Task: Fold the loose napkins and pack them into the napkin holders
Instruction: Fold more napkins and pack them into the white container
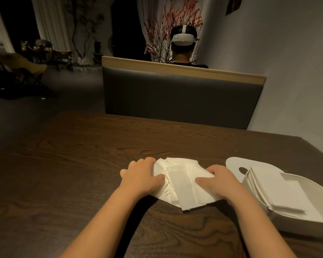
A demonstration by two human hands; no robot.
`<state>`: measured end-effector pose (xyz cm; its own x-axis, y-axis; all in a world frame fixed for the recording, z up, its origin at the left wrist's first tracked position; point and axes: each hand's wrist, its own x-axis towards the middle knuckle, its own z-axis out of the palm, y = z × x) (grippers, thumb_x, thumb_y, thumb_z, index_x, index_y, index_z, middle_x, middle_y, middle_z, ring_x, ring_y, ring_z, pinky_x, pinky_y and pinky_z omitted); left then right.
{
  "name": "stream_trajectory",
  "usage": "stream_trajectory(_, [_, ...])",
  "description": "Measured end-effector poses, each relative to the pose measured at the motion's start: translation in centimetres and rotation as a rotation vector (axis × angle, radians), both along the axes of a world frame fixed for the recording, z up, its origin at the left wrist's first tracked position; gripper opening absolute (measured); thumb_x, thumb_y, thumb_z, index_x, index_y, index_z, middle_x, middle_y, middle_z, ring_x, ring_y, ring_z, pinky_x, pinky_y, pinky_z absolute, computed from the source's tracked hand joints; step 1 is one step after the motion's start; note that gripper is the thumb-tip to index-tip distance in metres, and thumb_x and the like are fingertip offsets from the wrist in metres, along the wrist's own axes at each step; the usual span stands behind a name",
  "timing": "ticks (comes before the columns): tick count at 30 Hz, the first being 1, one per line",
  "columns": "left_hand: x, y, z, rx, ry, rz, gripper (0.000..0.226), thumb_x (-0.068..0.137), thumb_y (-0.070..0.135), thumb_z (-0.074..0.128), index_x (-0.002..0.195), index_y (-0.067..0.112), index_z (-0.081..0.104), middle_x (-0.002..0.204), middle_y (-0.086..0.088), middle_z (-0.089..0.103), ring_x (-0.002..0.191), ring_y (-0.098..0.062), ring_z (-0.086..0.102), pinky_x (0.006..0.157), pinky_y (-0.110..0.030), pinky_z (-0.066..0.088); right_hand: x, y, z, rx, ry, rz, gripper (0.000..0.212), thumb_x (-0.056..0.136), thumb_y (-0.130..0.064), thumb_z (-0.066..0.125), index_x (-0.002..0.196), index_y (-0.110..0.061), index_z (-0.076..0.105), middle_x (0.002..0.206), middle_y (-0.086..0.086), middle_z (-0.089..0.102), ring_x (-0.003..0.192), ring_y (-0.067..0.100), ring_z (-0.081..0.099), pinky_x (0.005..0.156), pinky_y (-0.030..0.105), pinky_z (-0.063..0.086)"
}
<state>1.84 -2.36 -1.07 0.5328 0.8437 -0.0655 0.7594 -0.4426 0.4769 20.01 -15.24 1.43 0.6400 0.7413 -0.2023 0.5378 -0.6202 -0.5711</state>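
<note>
A: The left hand (142, 176) lies on the left edge of the pile of loose napkins (181, 183), fingers bent over the far corner and thumb laid flat across the paper. It seems to press more than grip, though I can't tell if any sheet is pinched underneath.

B: And the right hand (217, 181)?

A: It sits on the right side of the same pile, thumb on top and fingers curled down over the far edge. It looks to be taking hold of the top sheets, but the fingertips are hidden.

B: Where does the pile lie?

A: On the dark wooden worktop (82, 155), directly in front of the person and between the two hands. The top folded napkin is a strip whose long axis runs away from the person, tilted slightly.

B: And the napkin holder?

A: The white napkin holder (296, 218) stands just to the right of the pile, near the right forearm. A stack of folded napkins (276, 190) already lies in it. Its lid (237, 164) lies behind it.

B: So which hand carries?

A: I judge the right one, being nearer; the move goes rightward and slightly toward the person, with the left steadying what remains.
</note>
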Motion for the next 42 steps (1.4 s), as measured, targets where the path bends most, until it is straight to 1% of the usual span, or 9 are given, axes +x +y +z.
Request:
stream_trajectory(3, [0.0, 0.0, 0.0, 0.002, 0.009, 0.002, 0.056, 0.087, 0.051, 0.052, 0.14, 0.035, 0.043, 0.134, 0.006, 0.052, 0.126, -0.024, 0.042, 0.1, -0.048, 0.031, -0.1, 0.0, -0.1, 0.146, -0.014, 0.025, 0.005, 0.089, -0.028, 0.065, 0.093, -0.027, 0.061, 0.09, -0.009, 0.064, 0.082, 0.009, 0.059, 0.067, 0.027, 0.048])
stream_trajectory(14, [0.0, 0.3, -0.3, 0.042, 0.037, 0.021, 0.064, 0.089, 0.056, 0.052, 0.148, 0.037, 0.034, 0.144, 0.005, 0.041, 0.134, -0.024, 0.035, 0.104, -0.049, 0.03, -1.3, -0.9, 1.7, 0.634, 0.007, 0.049, 0.01, 0.096, -0.017, 0.061, 0.096, -0.027, 0.058, 0.09, -0.015, 0.062, 0.083, 0.001, 0.059, 0.056, 0.011, 0.044])
stream_trajectory(18, [-0.1, 0.4, -0.2, 0.225, -0.371, -0.006, 0.051, 0.095, 0.052, 0.045, 0.142, 0.034, 0.047, 0.143, 0.01, 0.046, 0.138, -0.015, 0.037, 0.112, -0.046, 0.031, -1.4, -1.5, 2.4, 0.811, 0.148, 0.184, 0.018, 0.093, -0.007, 0.062, 0.092, -0.025, 0.065, 0.085, -0.014, 0.065, 0.082, 0.003, 0.061, 0.068, 0.023, 0.049])
stream_trajectory(20, [-0.2, -0.3, 0.6, 0.017, -0.754, -0.136, 0.052, 0.088, 0.06, 0.043, 0.13, 0.034, 0.057, 0.131, 0.015, 0.059, 0.129, -0.008, 0.05, 0.11, -0.039, 0.04, -1.5, -1.5, 2.6, 0.829, 0.211, 0.251, 0.017, 0.09, -0.013, 0.064, 0.088, -0.029, 0.066, 0.087, -0.01, 0.067, 0.083, 0.009, 0.063, 0.07, 0.027, 0.049])
stream_trajectory(22, [-0.3, -1.6, 1.8, -0.546, -1.004, -0.288, 0.057, 0.08, 0.064, 0.053, 0.123, 0.03, 0.065, 0.121, 0.008, 0.069, 0.119, -0.012, 0.061, 0.106, -0.038, 0.045, -1.8, -1.5, 2.7, 0.785, 0.278, 0.318, 0.016, 0.087, -0.016, 0.066, 0.087, -0.032, 0.067, 0.088, -0.007, 0.068, 0.085, 0.013, 0.065, 0.071, 0.027, 0.051])
stream_trajectory(25, [-0.6, -3.0, 1.9, -1.173, -0.984, -0.409, 0.058, 0.088, 0.044, 0.066, 0.133, 0.008, 0.06, 0.118, -0.016, 0.063, 0.107, -0.033, 0.057, 0.096, -0.048, 0.044, -2.2, -1.2, 2.3, 0.698, 0.32, 0.331, 0.021, 0.091, -0.008, 0.065, 0.088, -0.029, 0.069, 0.089, -0.003, 0.069, 0.085, 0.018, 0.067, 0.073, 0.033, 0.055])
stream_trajectory(30, [0.1, -3.0, 1.2, -1.11, -0.901, -0.239, 0.033, 0.099, 0.02, 0.054, 0.127, 0.005, 0.064, 0.115, -0.022, 0.069, 0.103, -0.036, 0.065, 0.1, -0.058, 0.047, -2.7, -0.7, 1.8, 0.636, 0.349, 0.157, 0.014, 0.091, -0.016, 0.067, 0.095, -0.029, 0.069, 0.088, -0.011, 0.072, 0.081, 0.007, 0.069, 0.064, 0.023, 0.053])
stream_trajectory(38, [1.1, -3.3, 0.9, -1.091, -0.975, 0.002, 0.032, 0.103, 0.013, 0.044, 0.128, 0.005, 0.062, 0.116, -0.022, 0.071, 0.093, -0.032, 0.071, 0.064, -0.04, 0.059, -2.5, -0.8, 2.3, 0.819, 0.664, -0.135, 0.012, 0.093, -0.025, 0.065, 0.104, -0.027, 0.066, 0.094, -0.004, 0.07, 0.09, 0.018, 0.065, 0.063, 0.027, 0.054])
stream_trajectory(42, [1.9, -3.8, 0.7, -1.168, -1.043, 0.024, 0.037, 0.103, 0.03, 0.049, 0.13, 0.009, 0.063, 0.119, -0.02, 0.071, 0.111, -0.038, 0.067, 0.097, -0.057, 0.052, -4.1, -0.2, 1.7, 0.799, 0.694, -0.044, 0.012, 0.09, -0.019, 0.068, 0.101, -0.021, 0.07, 0.091, -0.003, 0.075, 0.087, 0.019, 0.072, 0.068, 0.035, 0.058])
